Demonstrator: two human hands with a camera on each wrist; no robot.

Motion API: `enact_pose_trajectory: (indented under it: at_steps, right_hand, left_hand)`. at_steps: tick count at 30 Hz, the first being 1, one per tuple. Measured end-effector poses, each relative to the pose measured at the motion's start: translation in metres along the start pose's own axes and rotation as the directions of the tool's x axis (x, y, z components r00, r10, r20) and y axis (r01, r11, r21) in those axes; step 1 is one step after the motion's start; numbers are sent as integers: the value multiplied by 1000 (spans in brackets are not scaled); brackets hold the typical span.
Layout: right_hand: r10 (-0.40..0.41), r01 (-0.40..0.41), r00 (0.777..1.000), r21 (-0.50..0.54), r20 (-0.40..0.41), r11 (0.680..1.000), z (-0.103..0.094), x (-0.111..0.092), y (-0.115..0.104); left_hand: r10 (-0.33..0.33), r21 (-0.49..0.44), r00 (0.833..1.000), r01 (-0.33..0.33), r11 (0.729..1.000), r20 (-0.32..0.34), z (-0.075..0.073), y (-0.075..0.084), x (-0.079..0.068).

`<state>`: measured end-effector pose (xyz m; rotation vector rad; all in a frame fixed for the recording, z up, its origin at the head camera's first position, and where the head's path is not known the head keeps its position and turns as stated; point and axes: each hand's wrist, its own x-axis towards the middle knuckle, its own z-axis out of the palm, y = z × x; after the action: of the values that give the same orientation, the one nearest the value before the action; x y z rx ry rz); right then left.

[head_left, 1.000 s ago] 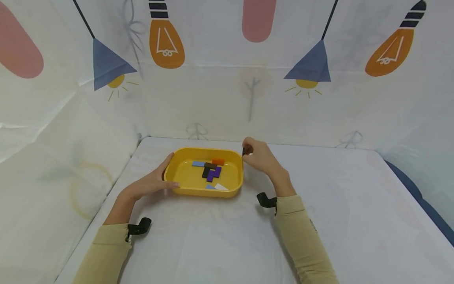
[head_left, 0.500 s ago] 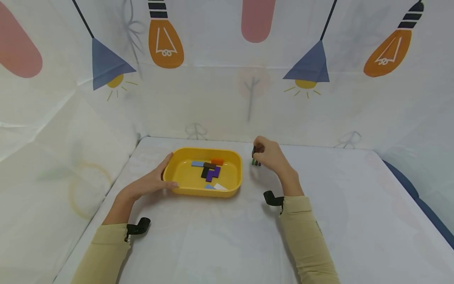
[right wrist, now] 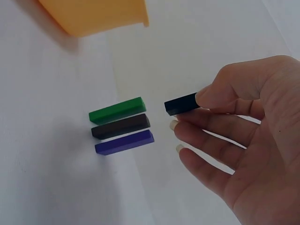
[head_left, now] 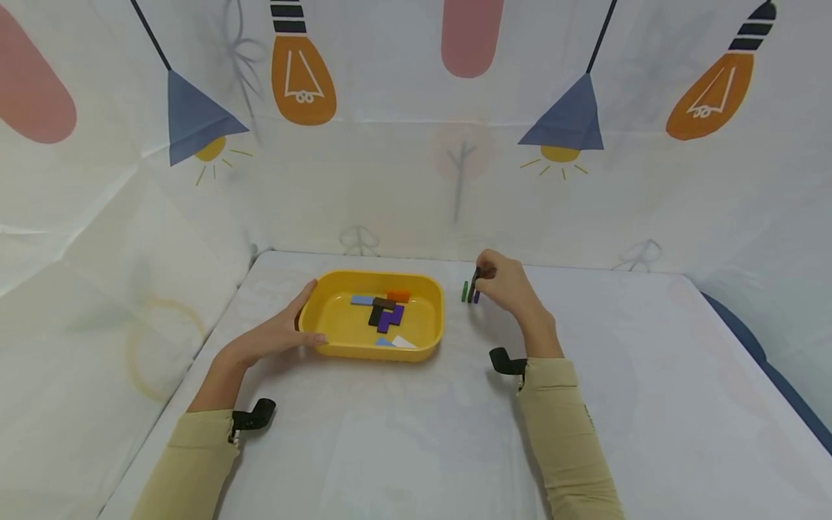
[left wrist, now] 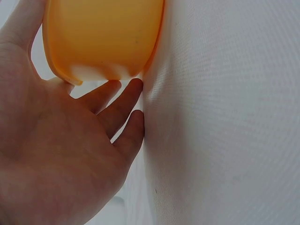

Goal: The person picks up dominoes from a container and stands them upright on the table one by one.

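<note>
Black block pinched in right hand, left hand on tray

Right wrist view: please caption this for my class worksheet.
Right hand pinching a black block beside a green block, a brown block and a purple block, near the yellow tray.

Screened-off work booth — white tabletop, pale sheet walls, printed blue lamps, printed orange bulbs

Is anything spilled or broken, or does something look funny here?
Nothing stands out: no spill or damage shows. The pieces in the yellow tray lie jumbled; beside it, a green bar, brown bar and purple bar make a neat row.
</note>
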<state>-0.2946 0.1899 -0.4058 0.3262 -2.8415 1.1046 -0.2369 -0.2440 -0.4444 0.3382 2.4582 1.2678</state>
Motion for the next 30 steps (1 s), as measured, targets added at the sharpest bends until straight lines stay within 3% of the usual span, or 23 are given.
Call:
enact_pose_trajectory:
  at_steps: [13, 30]
  right_hand:
    - [7, -5, 999, 27, -44, 1000, -3, 0, 13]
    - [45, -45, 999, 11, -20, 999, 0, 4, 30]
  left_hand:
    - [9, -18, 1000, -9, 1000, 7, -1, 1, -1]
    - [6, -17, 1000, -5, 1000, 7, -1, 2, 0]
